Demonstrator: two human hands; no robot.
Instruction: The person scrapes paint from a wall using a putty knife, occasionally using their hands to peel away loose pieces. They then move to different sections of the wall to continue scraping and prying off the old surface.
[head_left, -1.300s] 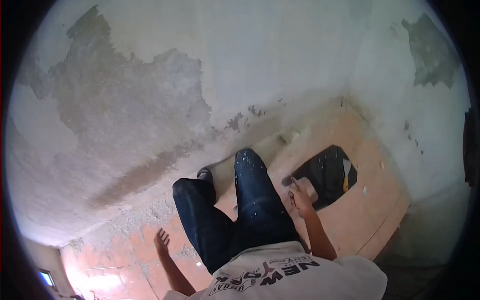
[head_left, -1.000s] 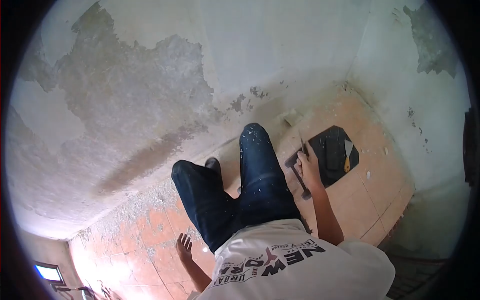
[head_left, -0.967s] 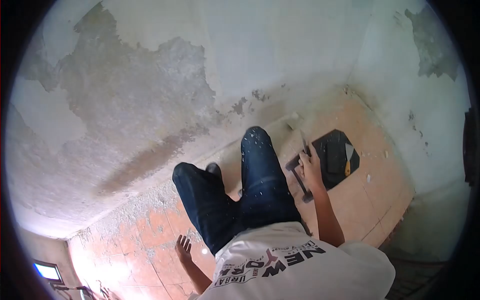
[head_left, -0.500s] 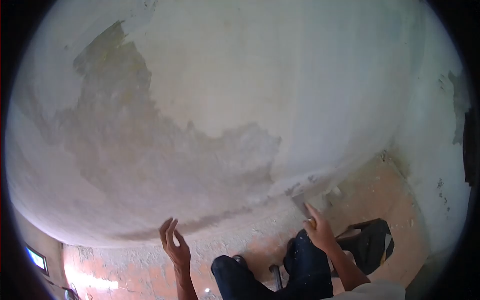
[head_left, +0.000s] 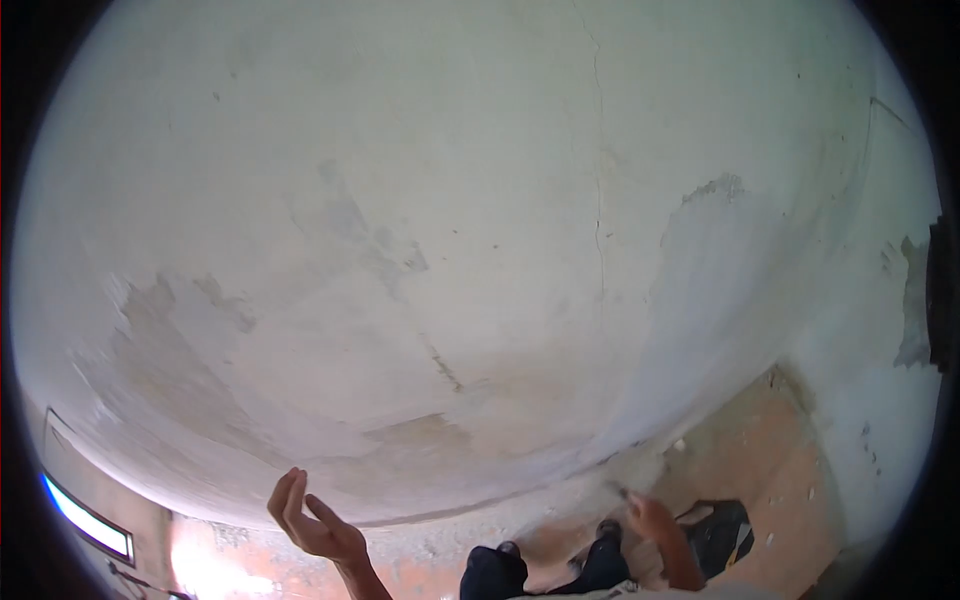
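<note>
My left hand (head_left: pixel 318 522) is raised at the lower left, in front of the foot of the wall (head_left: pixel 520 260). Its fingers are slightly curled, the thumb stands apart, and nothing is in it. Lower right, my right hand (head_left: pixel 652 517) grips a putty knife (head_left: pixel 618 490) by its handle. The flat blade points up and left, overlapping the debris-strewn floor near the wall's base; it is small and blurred here. The wall is pale, with grey-brown patches at lower left and a thin vertical crack right of centre.
A black bag-like container (head_left: pixel 722 535) sits on the reddish floor (head_left: pixel 770 460) beside my right forearm. My dark-trousered legs (head_left: pixel 492 574) are below. Crumbs of plaster lie along the wall's foot. A bright window (head_left: pixel 90 520) is at far left, a dark object (head_left: pixel 940 295) at the right edge.
The view has tilted up and shows more of the upper wall. My left hand has shifted left and lower in view; my right hand, still with the putty knife, also appears lower.
</note>
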